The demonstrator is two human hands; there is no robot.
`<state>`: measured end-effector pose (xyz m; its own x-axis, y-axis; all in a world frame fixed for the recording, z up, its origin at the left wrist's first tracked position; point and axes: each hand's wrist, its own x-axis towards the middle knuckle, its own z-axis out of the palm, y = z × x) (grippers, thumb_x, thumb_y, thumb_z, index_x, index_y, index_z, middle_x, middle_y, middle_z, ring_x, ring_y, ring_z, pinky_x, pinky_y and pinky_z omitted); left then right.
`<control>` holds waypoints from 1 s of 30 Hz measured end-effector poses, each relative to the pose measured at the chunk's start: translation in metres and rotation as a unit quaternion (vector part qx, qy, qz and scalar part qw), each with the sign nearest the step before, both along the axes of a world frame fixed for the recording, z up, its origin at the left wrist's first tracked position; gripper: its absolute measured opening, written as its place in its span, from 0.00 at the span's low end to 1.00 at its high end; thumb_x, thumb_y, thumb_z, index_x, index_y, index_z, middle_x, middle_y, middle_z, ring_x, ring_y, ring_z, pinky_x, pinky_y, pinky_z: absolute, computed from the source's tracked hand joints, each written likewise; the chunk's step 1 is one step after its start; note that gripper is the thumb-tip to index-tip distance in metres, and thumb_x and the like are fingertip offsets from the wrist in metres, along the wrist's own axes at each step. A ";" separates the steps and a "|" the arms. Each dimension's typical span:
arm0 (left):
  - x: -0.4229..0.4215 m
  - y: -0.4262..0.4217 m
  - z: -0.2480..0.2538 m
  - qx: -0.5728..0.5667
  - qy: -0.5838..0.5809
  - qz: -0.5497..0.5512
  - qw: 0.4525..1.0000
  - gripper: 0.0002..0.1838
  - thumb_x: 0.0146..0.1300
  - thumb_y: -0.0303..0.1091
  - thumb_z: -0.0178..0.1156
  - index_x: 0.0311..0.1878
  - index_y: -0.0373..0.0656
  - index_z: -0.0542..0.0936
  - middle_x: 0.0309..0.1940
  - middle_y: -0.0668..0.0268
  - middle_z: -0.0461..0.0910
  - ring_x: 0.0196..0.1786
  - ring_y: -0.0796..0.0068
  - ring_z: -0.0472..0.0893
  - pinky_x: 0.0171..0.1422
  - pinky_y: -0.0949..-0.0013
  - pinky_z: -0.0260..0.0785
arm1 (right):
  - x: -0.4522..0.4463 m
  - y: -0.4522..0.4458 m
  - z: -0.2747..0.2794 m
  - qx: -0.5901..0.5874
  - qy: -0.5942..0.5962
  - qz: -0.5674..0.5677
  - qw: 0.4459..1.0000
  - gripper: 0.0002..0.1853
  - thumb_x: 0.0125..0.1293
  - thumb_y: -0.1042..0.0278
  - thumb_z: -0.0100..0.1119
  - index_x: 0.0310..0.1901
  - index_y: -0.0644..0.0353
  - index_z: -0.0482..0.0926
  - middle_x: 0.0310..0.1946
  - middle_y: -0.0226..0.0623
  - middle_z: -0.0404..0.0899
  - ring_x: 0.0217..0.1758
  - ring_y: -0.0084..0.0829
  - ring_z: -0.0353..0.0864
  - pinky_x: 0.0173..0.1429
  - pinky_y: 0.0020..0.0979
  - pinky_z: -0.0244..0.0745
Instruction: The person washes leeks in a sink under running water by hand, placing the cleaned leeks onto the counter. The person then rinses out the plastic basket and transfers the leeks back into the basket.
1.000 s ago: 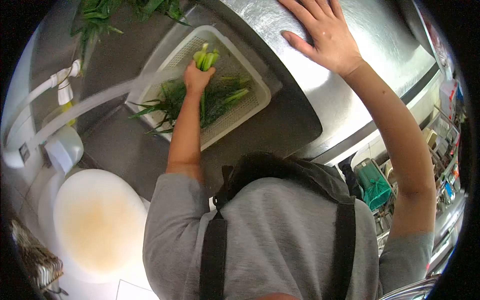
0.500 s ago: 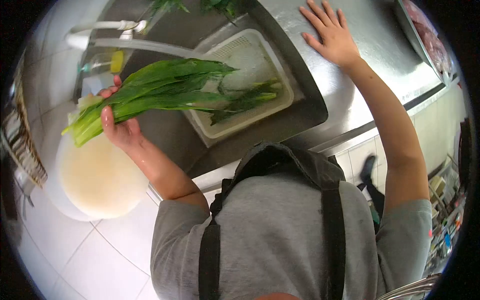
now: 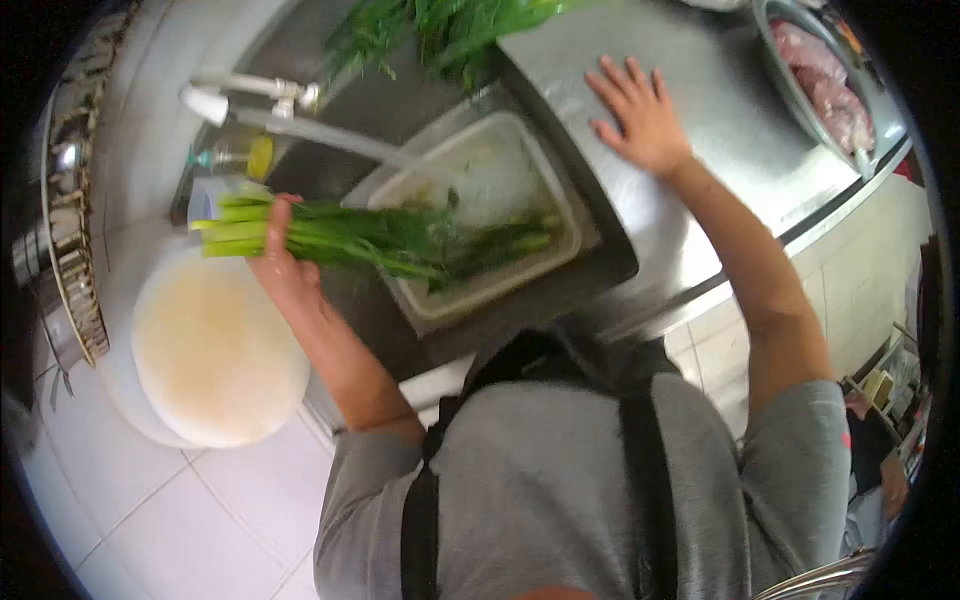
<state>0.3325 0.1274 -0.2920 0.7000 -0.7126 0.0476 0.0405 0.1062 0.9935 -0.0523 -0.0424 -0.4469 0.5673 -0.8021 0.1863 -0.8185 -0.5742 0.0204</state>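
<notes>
My left hand (image 3: pixel 285 252) is wrapped round the pale stem ends of a bunch of leafy greens (image 3: pixel 350 235), at the left side of the sink. The leaves hang to the right, their tips at the water in a white plastic basket (image 3: pixel 570 225). More green stems (image 3: pixel 520 238) lie in the water there. From the faucet (image 3: pixel 270 92) a stream of water runs into the basket. My right hand (image 3: pixel 645 118) rests on the steel counter (image 3: pixel 690 230), fingers spread, holding nothing.
More leafy greens (image 3: pixel 450 30) lie beyond the sink's far edge. A metal bowl of raw meat (image 3: pixel 825 85) stands at the counter's far right. Left of the sink is a large round white container (image 3: pixel 220 345). A bottle with a yellow part (image 3: pixel 260 157) stands behind the faucet stream.
My left hand has lowered the greens so their leaf ends now reach the water in the basket. The view has shifted, showing more of the far greens and the meat bowl. My right hand remains on the counter.
</notes>
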 end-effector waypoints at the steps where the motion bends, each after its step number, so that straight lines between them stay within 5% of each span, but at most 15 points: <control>1: -0.016 -0.006 0.003 0.017 -0.066 -0.017 0.997 0.16 0.57 0.27 0.64 0.49 0.35 0.74 0.38 0.57 0.79 0.44 0.65 0.79 0.52 0.63 0.72 | 0.000 -0.003 0.005 0.002 0.000 0.002 1.000 0.34 0.67 0.40 0.43 0.72 0.43 0.55 0.74 0.34 0.50 0.77 0.47 0.44 0.76 0.56 0.39; 2: -0.025 -0.019 0.005 0.037 -0.135 -0.033 0.990 0.16 0.57 0.25 0.63 0.49 0.35 0.74 0.38 0.57 0.79 0.43 0.65 0.79 0.52 0.63 0.72 | 0.000 -0.005 0.007 0.002 -0.010 0.005 1.000 0.34 0.66 0.40 0.43 0.72 0.43 0.55 0.74 0.35 0.50 0.77 0.47 0.44 0.76 0.56 0.39; 9: -0.066 -0.124 0.064 -0.111 -0.039 -0.187 0.975 0.18 0.60 0.27 0.60 0.53 0.34 0.71 0.40 0.55 0.79 0.44 0.59 0.80 0.55 0.55 0.73 | -0.006 -0.005 0.016 0.034 -0.018 0.010 0.999 0.34 0.67 0.41 0.43 0.72 0.45 0.56 0.75 0.36 0.49 0.77 0.47 0.43 0.76 0.56 0.38; 19: -0.103 -0.221 0.116 -0.077 -0.244 -0.162 0.953 0.19 0.48 0.22 0.72 0.43 0.33 0.78 0.37 0.62 0.80 0.37 0.74 0.79 0.44 0.71 0.71 | -0.009 -0.007 0.022 0.079 -0.056 0.010 0.995 0.34 0.66 0.42 0.45 0.71 0.46 0.57 0.74 0.38 0.48 0.78 0.48 0.41 0.76 0.56 0.36; 22: -0.136 -0.274 0.100 0.040 -0.400 -0.232 0.886 0.22 0.45 0.36 0.76 0.41 0.35 0.80 0.34 0.64 0.82 0.35 0.74 0.79 0.42 0.69 0.71 | -0.009 -0.007 0.023 0.086 -0.069 0.007 0.994 0.34 0.66 0.42 0.46 0.71 0.46 0.58 0.74 0.38 0.49 0.78 0.48 0.41 0.76 0.56 0.36; 24: -0.167 -0.333 0.062 0.083 -0.501 -0.276 0.816 0.26 0.49 0.46 0.73 0.45 0.37 0.81 0.42 0.61 0.82 0.40 0.71 0.81 0.47 0.68 0.73 | -0.009 -0.006 0.023 0.089 -0.074 0.006 0.993 0.34 0.66 0.42 0.47 0.71 0.46 0.58 0.74 0.38 0.49 0.78 0.48 0.41 0.76 0.56 0.36; 25: -0.196 -0.339 0.048 0.046 -0.551 -0.258 0.792 0.31 0.47 0.48 0.71 0.52 0.41 0.77 0.40 0.54 0.82 0.46 0.59 0.81 0.50 0.56 0.72 | -0.009 -0.007 0.022 0.089 -0.075 0.005 0.993 0.34 0.65 0.42 0.47 0.71 0.46 0.58 0.74 0.38 0.50 0.78 0.48 0.42 0.76 0.56 0.36; 26: -0.220 -0.351 0.039 0.162 -0.664 -0.272 0.677 0.48 0.42 0.56 0.73 0.65 0.41 0.68 0.61 0.49 0.71 0.66 0.52 0.69 0.69 0.39 0.52 | -0.010 -0.007 0.021 0.087 -0.076 0.006 0.993 0.34 0.65 0.42 0.48 0.70 0.46 0.58 0.74 0.38 0.50 0.78 0.48 0.42 0.76 0.56 0.36; 27: -0.228 -0.360 0.010 0.237 -0.742 -0.250 0.575 0.59 0.42 0.61 0.71 0.73 0.42 0.55 0.74 0.51 0.50 0.76 0.54 0.50 0.74 0.34 0.32 | -0.008 -0.006 0.023 0.088 -0.074 0.006 0.993 0.34 0.65 0.42 0.48 0.70 0.46 0.58 0.74 0.38 0.50 0.78 0.48 0.42 0.76 0.56 0.36; 28: -0.232 -0.365 -0.010 0.299 -0.758 -0.291 0.502 0.65 0.41 0.67 0.68 0.75 0.41 0.46 0.77 0.55 0.36 0.78 0.54 0.38 0.72 0.29 0.25 | -0.008 -0.007 0.023 0.087 -0.073 0.007 0.993 0.35 0.65 0.42 0.48 0.70 0.46 0.58 0.74 0.38 0.50 0.77 0.48 0.42 0.76 0.56 0.36; 30: -0.223 -0.369 -0.062 0.261 -0.751 -0.327 0.511 0.68 0.39 0.73 0.65 0.75 0.40 0.45 0.77 0.53 0.35 0.78 0.54 0.34 0.72 0.29 0.24 | -0.008 -0.008 0.024 0.086 -0.073 0.009 0.994 0.35 0.65 0.42 0.48 0.70 0.46 0.58 0.74 0.38 0.50 0.77 0.48 0.42 0.76 0.57 0.36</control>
